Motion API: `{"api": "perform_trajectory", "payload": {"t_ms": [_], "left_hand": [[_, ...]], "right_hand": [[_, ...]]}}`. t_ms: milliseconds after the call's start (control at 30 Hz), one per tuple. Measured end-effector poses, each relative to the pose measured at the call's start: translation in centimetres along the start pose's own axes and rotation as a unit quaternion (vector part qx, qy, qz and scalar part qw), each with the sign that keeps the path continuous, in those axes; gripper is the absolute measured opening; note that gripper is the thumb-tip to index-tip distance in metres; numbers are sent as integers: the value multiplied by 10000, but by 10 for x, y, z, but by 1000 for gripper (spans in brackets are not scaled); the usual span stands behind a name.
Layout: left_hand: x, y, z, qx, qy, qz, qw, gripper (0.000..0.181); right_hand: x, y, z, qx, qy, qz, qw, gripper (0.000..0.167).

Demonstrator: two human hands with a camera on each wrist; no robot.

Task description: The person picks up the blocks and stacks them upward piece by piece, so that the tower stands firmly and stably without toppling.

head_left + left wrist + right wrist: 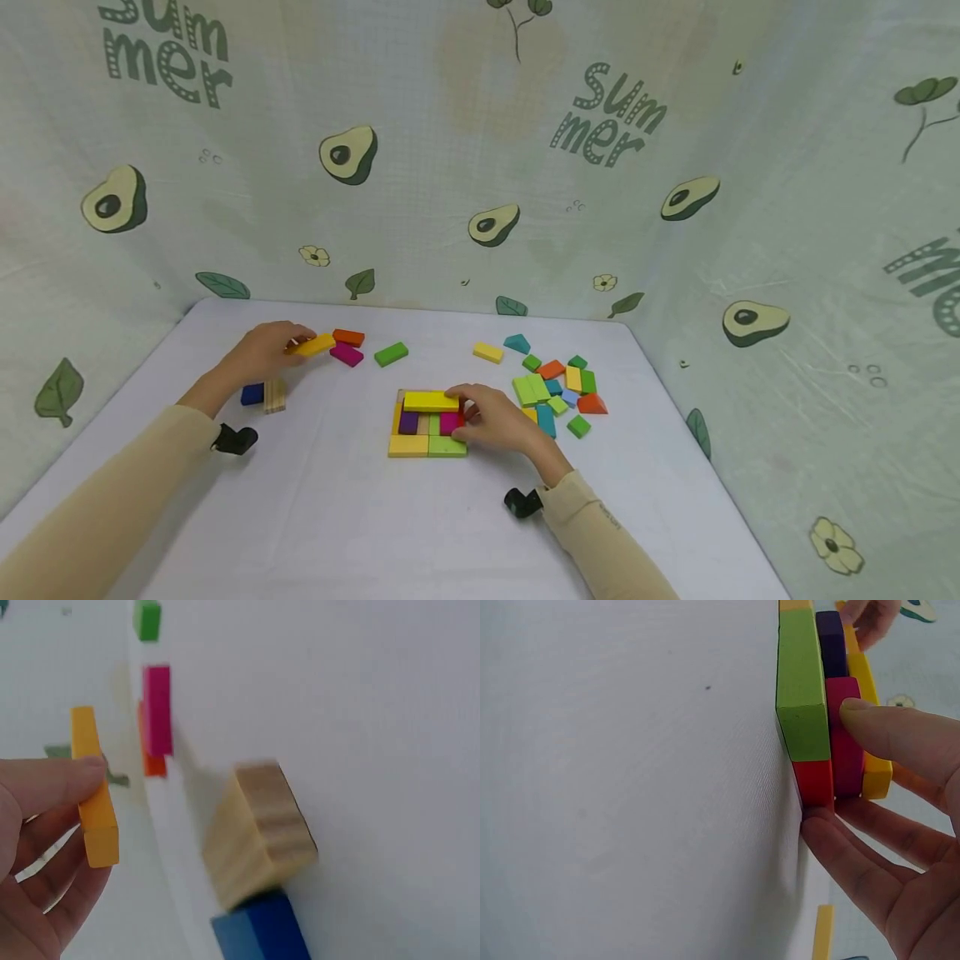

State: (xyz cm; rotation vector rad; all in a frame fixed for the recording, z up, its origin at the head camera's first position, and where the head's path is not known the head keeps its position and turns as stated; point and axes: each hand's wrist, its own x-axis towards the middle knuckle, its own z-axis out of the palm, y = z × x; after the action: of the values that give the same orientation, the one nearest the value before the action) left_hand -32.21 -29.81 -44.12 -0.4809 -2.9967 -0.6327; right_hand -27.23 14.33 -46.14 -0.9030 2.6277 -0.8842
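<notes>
Beige sleeves (112,500) are stretching in nearest me.
I'm pinching an orange-yellow block (96,806) in the raised left hand (261,348), a wooden block (275,396) sitting below that grip; my right hand (495,419) is gripping a block stack (408,447), thumb pressing its magenta block (846,754).

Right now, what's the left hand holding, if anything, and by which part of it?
The left hand pinches an orange-yellow block around its middle; both ends stick out.

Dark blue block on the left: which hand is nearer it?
Left. The left hand is raised just beyond the dark blue block, pinching a yellow-orange block; the right hand is far to its right, touching the stacked blocks.
</notes>
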Motion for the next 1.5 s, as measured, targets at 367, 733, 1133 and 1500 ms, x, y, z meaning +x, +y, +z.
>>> {"api": "perform_trajectory", "payload": {"t_ms": [367, 733, 1133, 1500], "left_hand": [[-19, 83, 19, -93, -78, 1190, 9928, 40], [-20, 143, 54, -248, -295, 2080, 9774, 39], [-11, 160, 82, 67, -296, 2078, 9777, 34], [-10, 167, 88, -315, -282, 1834, 9821, 35]], "right_hand": [[0, 2, 0, 43, -3, -42, 10000, 60], [0, 0, -1, 178, -33, -58, 9998, 59], [1, 1, 1, 71, 3, -103, 9999, 59], [2, 2, 0, 66, -16, -179, 9998, 59]]}}
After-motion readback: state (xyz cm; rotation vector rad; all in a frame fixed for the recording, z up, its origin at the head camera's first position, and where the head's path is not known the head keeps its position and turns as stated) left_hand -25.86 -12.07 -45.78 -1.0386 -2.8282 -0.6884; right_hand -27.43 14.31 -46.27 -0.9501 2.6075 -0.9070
